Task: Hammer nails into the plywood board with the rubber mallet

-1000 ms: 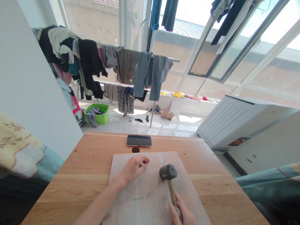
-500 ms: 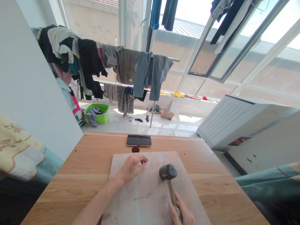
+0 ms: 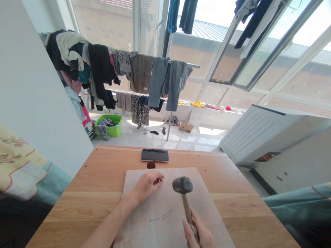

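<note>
My right hand [image 3: 200, 232] is wrapped round the wooden handle of a hammer [image 3: 182, 185] with a dark, blunt head. The hammer's head is over the upper right part of a pale wooden board [image 3: 144, 234]. On the board's upper left, my left hand [image 3: 148, 186] has its fingers curled, thumb and forefinger close together; whatever is between them is too small to make out. Small nails [image 3: 168, 181] show just right of its fingertips, partly hidden by the hammer head. Several loose nails [image 3: 167, 214] lie on the board between my two hands.
The board lies on a wooden table [image 3: 248, 206]. A phone [image 3: 154, 155] rests near the far edge, beside a round dark hole [image 3: 151, 165]. Beyond stand a clothes rack with laundry [image 3: 141, 74], a green basket [image 3: 113, 130] and a white cabinet [image 3: 248, 134].
The hammer head has shifted slightly left and up, towards the small nails. My left hand has stayed at nearly the same place on the board. The whole view has moved a little.
</note>
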The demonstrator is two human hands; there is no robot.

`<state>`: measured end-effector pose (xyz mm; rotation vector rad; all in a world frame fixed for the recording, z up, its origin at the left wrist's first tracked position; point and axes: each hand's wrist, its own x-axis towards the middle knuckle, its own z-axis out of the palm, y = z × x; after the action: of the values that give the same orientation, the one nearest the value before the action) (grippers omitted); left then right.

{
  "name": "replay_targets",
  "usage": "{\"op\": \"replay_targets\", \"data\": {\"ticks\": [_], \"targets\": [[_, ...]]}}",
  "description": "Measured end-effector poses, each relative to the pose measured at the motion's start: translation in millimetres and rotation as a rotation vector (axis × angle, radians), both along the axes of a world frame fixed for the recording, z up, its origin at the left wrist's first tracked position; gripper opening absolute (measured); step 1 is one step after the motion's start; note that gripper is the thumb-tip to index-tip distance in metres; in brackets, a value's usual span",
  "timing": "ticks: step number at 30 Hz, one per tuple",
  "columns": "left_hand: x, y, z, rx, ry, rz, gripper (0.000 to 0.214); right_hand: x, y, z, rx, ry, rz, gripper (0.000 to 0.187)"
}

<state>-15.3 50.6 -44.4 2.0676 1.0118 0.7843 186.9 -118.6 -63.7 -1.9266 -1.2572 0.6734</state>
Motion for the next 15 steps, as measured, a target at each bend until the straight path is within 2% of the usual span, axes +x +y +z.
{"op": "replay_targets", "data": {"ticks": [7,10,15], "targets": [[1.7,0.3,1.5,-0.04,-0.041,0.024,0.034,-27.8,21.9,2.3,0.136,-0.006,0.123,0.078],[2.0,1.0,2.5,-0.039,-0.031,0.019,0.04,-33.3,25.1,-2.1,0.132,-0.026,0.161,0.077],[2.6,1.6,0.9,-0.04,-0.037,0.0,0.036,-30.6,21.6,-4.8,0.121,-0.038,0.165,0.079]]}}
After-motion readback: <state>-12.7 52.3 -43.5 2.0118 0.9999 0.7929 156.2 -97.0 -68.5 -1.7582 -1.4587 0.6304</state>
